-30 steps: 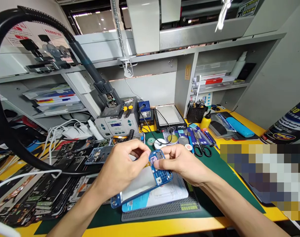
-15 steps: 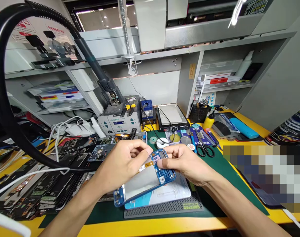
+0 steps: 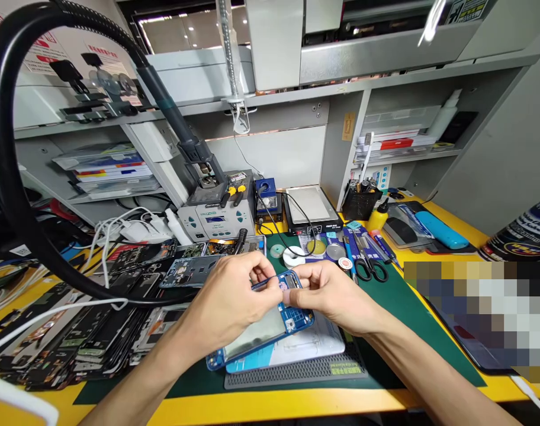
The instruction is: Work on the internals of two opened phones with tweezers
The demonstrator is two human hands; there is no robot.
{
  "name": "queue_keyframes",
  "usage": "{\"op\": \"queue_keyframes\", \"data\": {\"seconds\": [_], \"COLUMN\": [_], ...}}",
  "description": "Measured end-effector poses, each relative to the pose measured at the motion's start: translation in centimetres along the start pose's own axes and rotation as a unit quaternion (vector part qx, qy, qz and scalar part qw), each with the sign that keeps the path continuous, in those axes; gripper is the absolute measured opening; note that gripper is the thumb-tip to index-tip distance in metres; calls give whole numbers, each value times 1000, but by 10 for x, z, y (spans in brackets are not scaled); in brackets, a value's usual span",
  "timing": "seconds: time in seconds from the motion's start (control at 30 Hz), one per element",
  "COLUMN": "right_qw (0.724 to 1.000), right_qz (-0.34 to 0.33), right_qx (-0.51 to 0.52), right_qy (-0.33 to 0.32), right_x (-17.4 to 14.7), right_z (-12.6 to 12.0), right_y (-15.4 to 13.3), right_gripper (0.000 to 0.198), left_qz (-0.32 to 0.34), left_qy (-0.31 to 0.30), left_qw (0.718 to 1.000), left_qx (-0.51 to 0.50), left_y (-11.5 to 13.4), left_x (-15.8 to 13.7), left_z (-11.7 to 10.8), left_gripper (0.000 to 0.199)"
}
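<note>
A blue phone frame point(image 3: 261, 334) lies tilted over a white and light-blue sheet point(image 3: 303, 349), its silver inner panel facing up. My right hand point(image 3: 325, 290) is closed on the frame's upper right end, thumb on the inside and fingers behind the edge. My left hand point(image 3: 241, 290) reaches over the upper part of the frame with thumb and fingertips pinched together close to my right thumb. What the left fingertips hold, if anything, is hidden. The sheet rests on a grey mat point(image 3: 292, 374).
Stacked phone parts point(image 3: 105, 331) fill the left side. A hot-air station point(image 3: 219, 216) stands behind, its thick black hose point(image 3: 3, 195) looping at the left. Scissors point(image 3: 371, 269), a solder roll point(image 3: 293, 257) and a yellow bottle point(image 3: 377, 219) lie or stand beyond my right hand.
My left hand has moved right and inward over the frame, covering the orange ribbon cable that showed before. My right hand keeps its hold, and the view has shifted slightly.
</note>
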State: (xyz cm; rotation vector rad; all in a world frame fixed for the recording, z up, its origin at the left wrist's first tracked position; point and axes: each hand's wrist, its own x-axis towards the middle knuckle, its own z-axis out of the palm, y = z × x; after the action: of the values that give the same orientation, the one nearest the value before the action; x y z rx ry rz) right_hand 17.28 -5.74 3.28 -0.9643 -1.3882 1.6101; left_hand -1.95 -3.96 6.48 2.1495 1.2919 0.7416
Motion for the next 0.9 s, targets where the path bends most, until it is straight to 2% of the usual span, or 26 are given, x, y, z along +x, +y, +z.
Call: {"op": "queue_keyframes", "data": {"seconds": [0.17, 0.3, 0.57, 0.63, 0.67, 0.7, 0.73, 0.77, 0.83, 0.9], "right_qw": [1000, 999, 997, 997, 996, 996, 996, 996, 995, 995], "right_qz": [-10, -14, -6, -6, -7, -9, -12, -14, -18, -16], "right_qx": [8, 37, 74, 79, 83, 87, 89, 91, 86, 70], "right_qy": [-5, -9, -24, -20, -14, -5, 7, 22, 50, 74], "right_x": [0, -3, -6, -5, -4, -2, -1, 1, 5, 6], "right_z": [-2, 0, 3, 3, 3, 3, 3, 4, 3, -3], "right_y": [1, -2, -10, -10, -10, -10, -10, -10, -10, -11], "right_gripper": [30, 20, 11, 11, 11, 13, 15, 17, 22, 25], "left_qz": [11, 15, 10, -5, -18, -39, -64, -69, -74, -77], "left_qy": [-9, -18, 65, 105, 131, 153, 185, 182, 158, 136], "left_qw": [1000, 1000, 998, 993, 987, 966, 911, 889, 864, 832], "left_qx": [-6, -2, 14, -47, -95, -206, -363, -413, -472, -532], "left_y": [4, 7, -7, -11, -12, -11, -10, -7, 1, 9], "left_x": [-1, -6, -29, -30, -28, -24, -19, -11, 5, 20], "left_z": [-7, -18, -33, -26, -19, -9, 2, 14, 35, 47], "left_gripper": [9, 19, 23, 22, 24, 30, 34, 37, 39, 40]}}
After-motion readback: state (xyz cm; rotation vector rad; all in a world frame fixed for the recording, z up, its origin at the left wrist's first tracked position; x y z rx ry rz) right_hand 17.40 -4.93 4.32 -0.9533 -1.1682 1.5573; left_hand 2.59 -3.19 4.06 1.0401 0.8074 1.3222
